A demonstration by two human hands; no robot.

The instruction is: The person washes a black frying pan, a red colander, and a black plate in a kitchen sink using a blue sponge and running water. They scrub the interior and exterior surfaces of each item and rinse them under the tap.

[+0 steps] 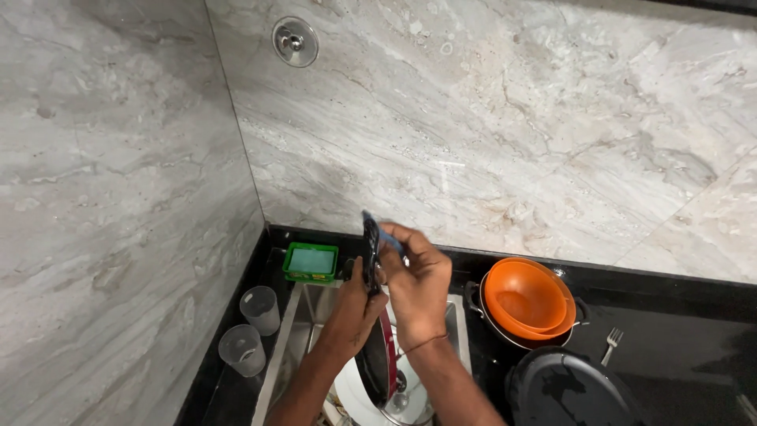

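Holding a dark pan (377, 347) upright over the steel sink (296, 331), the left hand (359, 304) grips its handle while the right hand (416, 280) presses what seems a blue scrubber (384, 233) on it. Smooth marble walls (505, 126) stand close; orange bowls (527, 300) sit on the black worktop (678, 347).

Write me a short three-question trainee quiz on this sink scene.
1. True or false: the left hand grips a dark pan held on edge over the sink.
2. What colour are the stacked bowls on the counter? A green, B orange, C white.
3. How many clear plastic cups stand left of the sink?

Key: 1 true. 2 B. 3 two. The right hand presses a blue scrubber to the pan.
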